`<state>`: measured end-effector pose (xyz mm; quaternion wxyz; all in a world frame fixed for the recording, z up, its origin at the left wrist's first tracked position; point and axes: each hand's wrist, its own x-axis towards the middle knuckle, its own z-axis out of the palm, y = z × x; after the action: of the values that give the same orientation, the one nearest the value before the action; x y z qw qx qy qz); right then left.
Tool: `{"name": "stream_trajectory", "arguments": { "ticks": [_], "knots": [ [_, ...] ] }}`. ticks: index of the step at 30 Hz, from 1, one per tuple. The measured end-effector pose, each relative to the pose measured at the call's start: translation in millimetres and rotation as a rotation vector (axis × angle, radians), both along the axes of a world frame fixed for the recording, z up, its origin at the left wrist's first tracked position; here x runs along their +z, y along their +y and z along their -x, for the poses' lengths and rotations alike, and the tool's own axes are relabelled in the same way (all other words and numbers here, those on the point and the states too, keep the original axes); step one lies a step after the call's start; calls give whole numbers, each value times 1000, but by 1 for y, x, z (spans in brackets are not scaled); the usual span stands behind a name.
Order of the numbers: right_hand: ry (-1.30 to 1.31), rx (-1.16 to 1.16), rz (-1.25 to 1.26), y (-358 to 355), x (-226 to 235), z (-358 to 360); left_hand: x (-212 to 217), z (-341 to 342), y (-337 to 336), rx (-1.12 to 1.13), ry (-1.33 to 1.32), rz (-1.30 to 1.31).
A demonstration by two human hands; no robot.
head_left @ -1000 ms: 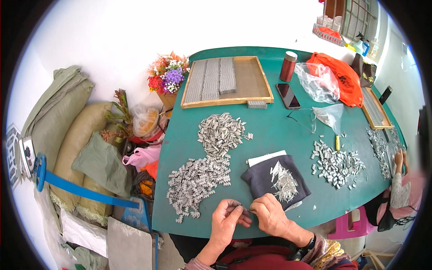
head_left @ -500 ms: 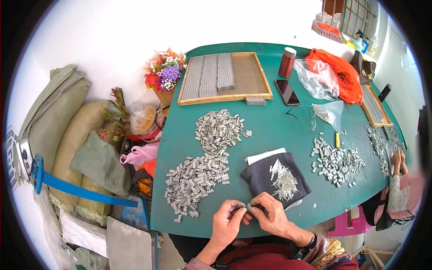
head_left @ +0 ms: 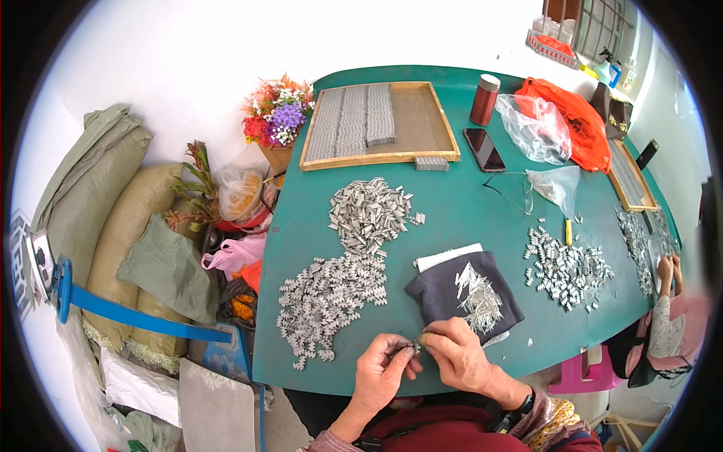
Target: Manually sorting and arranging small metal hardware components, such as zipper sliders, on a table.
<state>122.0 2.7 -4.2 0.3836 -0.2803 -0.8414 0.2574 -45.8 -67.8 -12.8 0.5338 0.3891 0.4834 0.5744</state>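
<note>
Close together at the table's near edge, both my hands work at their fingertips. My left hand (head_left: 382, 369) is closed, thumb and fingers pinching a small grey toothed metal piece (head_left: 416, 348). Just right of it, my right hand (head_left: 461, 358) is closed in a pinch with its fingertips near that piece; what it holds is too small to make out. Behind the right hand, thin silvery pins (head_left: 480, 305) lie heaped on a folded dark cloth (head_left: 434, 291). Left of the cloth are a pile of toothed grey metal pieces (head_left: 331, 297) and a pile of small metal blocks (head_left: 369, 215).
On the green table (head_left: 452, 215) a wooden tray (head_left: 422, 117) holds rows of grey pieces. A phone (head_left: 483, 150), red flask (head_left: 484, 100), glasses (head_left: 520, 202) and plastic bags (head_left: 538, 128) lie beyond. Another pile (head_left: 568, 267) sits at right, near another person's hands (head_left: 669, 271).
My right fingertips have drawn slightly up and away from the left ones. The left hand stays nearly in place, still pinching the metal piece. The whole view has shifted slightly.
</note>
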Motion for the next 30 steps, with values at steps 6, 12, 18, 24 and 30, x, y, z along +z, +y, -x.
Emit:
{"name": "stream_trajectory", "arguments": {
  "ticks": [6,12,18,24,30],
  "knots": [
    [-185,117,-243,6,-1,-12,3,3,-1,-50,-237,132],
    [-155,126,-301,5,-4,-12,0,1,1,-70,-444,203],
    [-123,98,-293,5,-1,-7,4,2,1,-90,-531,227],
    [43,-24,-65,-3,-6,-3,8,-8,3,-36,-464,197],
    [123,-70,42,-7,-9,1,9,-13,6,-53,-209,143]
  ]
}}
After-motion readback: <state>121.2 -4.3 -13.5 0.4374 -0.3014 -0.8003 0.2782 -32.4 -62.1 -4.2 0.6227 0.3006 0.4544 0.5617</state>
